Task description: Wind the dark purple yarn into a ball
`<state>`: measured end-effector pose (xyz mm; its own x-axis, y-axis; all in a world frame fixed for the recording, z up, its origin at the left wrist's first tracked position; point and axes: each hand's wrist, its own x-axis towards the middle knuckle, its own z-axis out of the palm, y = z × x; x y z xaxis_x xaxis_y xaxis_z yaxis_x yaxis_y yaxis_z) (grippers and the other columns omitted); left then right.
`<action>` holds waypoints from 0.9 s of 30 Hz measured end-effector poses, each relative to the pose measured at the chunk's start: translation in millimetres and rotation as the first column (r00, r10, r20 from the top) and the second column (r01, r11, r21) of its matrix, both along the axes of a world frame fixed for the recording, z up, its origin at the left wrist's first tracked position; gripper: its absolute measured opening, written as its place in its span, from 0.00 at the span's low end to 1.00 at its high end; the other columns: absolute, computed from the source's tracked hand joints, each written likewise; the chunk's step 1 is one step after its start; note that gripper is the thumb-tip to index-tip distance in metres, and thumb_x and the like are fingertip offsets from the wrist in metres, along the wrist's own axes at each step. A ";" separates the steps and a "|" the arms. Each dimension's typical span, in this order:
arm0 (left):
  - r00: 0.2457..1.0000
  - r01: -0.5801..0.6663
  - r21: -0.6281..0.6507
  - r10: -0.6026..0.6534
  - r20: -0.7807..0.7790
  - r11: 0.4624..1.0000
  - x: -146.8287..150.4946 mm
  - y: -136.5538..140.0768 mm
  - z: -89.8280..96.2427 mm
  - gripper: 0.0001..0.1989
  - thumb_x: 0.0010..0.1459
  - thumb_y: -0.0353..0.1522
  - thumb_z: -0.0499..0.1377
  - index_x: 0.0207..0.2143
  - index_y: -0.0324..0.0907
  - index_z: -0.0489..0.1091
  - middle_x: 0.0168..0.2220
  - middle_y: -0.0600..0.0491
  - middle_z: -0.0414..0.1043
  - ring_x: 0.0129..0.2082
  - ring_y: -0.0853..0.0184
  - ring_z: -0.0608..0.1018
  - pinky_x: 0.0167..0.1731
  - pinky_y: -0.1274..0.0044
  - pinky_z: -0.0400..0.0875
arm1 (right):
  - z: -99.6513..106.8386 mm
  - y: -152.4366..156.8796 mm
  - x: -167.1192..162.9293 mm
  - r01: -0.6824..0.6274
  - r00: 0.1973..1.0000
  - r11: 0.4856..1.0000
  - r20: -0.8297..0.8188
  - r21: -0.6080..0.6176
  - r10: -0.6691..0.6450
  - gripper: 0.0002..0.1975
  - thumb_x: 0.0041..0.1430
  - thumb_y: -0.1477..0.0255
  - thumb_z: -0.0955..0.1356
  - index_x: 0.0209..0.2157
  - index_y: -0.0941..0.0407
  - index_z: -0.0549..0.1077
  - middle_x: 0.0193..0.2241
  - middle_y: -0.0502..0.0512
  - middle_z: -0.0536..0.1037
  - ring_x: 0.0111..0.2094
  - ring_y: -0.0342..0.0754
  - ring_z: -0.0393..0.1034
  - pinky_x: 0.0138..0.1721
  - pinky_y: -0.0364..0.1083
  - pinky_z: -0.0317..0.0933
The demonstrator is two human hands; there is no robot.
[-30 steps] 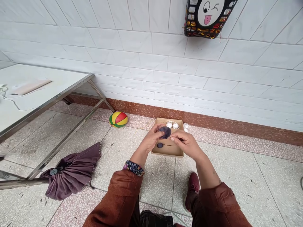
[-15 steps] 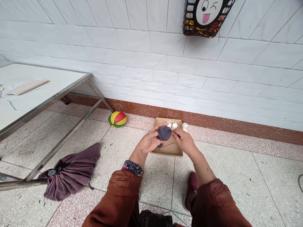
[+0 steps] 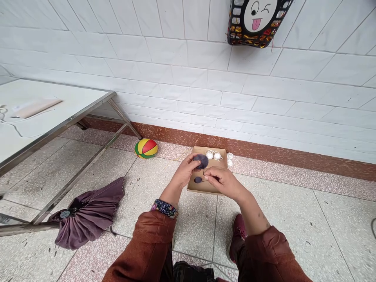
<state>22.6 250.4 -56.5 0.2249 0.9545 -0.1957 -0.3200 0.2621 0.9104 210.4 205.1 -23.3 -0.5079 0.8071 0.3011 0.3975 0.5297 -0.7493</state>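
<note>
My left hand [image 3: 186,170] grips a dark grey ball of yarn [image 3: 202,161], its thumb lying across the front. Close by on the right, my right hand [image 3: 220,179] pinches a dark strand of yarn [image 3: 203,171] that leads up to the ball. Beneath both hands a shallow cardboard box [image 3: 205,189] stands on the floor. Inside it lies a smaller dark ball [image 3: 197,179], with a strand running from it toward my right fingers. Two white balls of string [image 3: 217,156] sit at the box's far side.
More white balls [image 3: 230,156] lie just right of the box. A colourful ball [image 3: 146,148] rests near the wall, and a folded purple umbrella [image 3: 91,219] leans by the metal-legged table [image 3: 82,92] at left. A black basket [image 3: 246,39] hangs on the tiled wall.
My right hand has moved left and down, below the yarn ball. The left hand has turned the ball and shifted it slightly left and up. The smaller dark ball shows more fully.
</note>
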 end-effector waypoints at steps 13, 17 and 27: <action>0.880 0.405 0.095 -0.416 0.228 0.909 4.9 -16.1 4.5 0.32 0.55 0.38 0.66 0.62 0.49 0.68 0.53 0.45 0.73 0.47 0.60 0.76 0.42 0.72 0.71 | -30.8 22.2 14.3 0.418 0.899 0.907 -0.121 -0.040 -0.420 0.12 0.67 0.65 0.65 0.30 0.53 0.73 0.27 0.51 0.75 0.31 0.48 0.69 0.35 0.46 0.62; 0.902 0.228 0.030 -0.223 0.370 0.973 6.5 -10.6 3.4 0.24 0.56 0.39 0.66 0.54 0.43 0.74 0.52 0.44 0.74 0.45 0.61 0.76 0.37 0.75 0.73 | -36.0 21.0 11.2 0.409 0.909 0.910 -0.048 -0.070 -0.413 0.12 0.68 0.66 0.63 0.31 0.53 0.72 0.26 0.50 0.74 0.30 0.47 0.68 0.34 0.45 0.61; 0.954 0.047 0.049 -0.059 0.295 0.998 8.4 -5.5 6.5 0.22 0.51 0.37 0.71 0.48 0.43 0.74 0.49 0.48 0.75 0.42 0.65 0.76 0.41 0.74 0.72 | -30.9 13.1 4.8 0.293 0.956 0.955 -0.020 -0.045 -0.294 0.10 0.69 0.67 0.63 0.34 0.53 0.74 0.28 0.51 0.75 0.31 0.47 0.69 0.35 0.45 0.63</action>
<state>31.0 244.9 -50.0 0.3172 0.9455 -0.0737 -0.5633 0.2503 0.7875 215.2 218.2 -54.2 -0.2390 0.9313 0.2749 0.5109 0.3614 -0.7800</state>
